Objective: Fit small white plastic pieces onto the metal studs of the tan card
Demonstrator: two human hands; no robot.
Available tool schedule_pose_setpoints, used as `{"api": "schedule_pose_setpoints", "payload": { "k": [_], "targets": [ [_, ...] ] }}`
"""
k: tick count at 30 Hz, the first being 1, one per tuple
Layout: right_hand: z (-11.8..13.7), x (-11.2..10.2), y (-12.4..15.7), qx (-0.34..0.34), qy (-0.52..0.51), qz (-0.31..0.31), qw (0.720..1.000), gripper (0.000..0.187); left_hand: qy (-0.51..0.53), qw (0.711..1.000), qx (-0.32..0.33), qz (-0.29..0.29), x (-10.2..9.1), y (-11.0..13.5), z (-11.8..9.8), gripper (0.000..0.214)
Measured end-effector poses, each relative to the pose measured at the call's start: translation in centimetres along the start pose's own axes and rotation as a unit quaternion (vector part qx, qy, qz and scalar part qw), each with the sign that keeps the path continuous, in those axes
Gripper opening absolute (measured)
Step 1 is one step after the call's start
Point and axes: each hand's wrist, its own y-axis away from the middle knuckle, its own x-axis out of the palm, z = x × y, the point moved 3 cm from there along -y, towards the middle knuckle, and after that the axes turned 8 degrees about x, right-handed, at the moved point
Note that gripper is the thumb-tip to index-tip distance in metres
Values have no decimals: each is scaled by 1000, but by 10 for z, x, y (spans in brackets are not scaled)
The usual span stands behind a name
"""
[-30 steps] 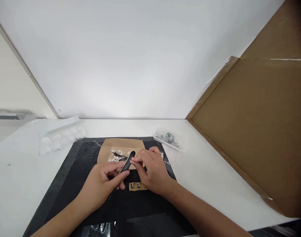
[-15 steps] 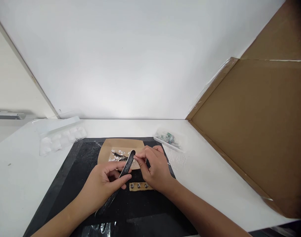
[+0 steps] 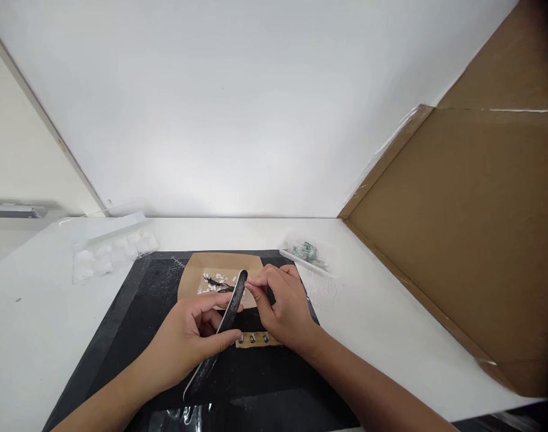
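A long black nail file (image 3: 231, 312) with a white edge and a rounded end is held slantwise over the black mat. My left hand (image 3: 190, 330) is closed around its middle, thumb on the near side and fingers behind. My right hand (image 3: 280, 303) pinches thumb and forefinger together right by the file's upper end; whatever sits between those fingertips is too small to make out. Below the hands lies a wooden strip (image 3: 259, 341) with several small round metal pieces on it, its right part hidden by my right hand.
Behind the hands is a brown sheet (image 3: 195, 267) scattered with small white pieces (image 3: 206, 290) and dark bits. A clear box (image 3: 307, 255) with greenish pieces stands at the back right, a clear tray of white pieces (image 3: 114, 252) at the back left. Cardboard (image 3: 458, 240) rises on the right.
The nail file has tilted a little more upright, its lower end shifting right. My left hand has moved slightly with it; my right hand stays nearly in place.
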Motion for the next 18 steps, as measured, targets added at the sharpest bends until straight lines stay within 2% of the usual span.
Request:
{"api": "schedule_pose_setpoints", "payload": {
  "k": [7, 12, 18],
  "targets": [
    [-2, -1, 0, 18, -17, -4, 1000, 14, 56, 997, 3, 46, 2, 1, 3, 62],
    [-2, -2, -1, 27, -19, 0, 999, 12, 120, 991, -8, 50, 2, 1, 1, 64],
    [-3, -3, -1, 37, -22, -5, 999, 10, 149, 986, -15, 75, 2, 2, -7, 68]
  ]
}}
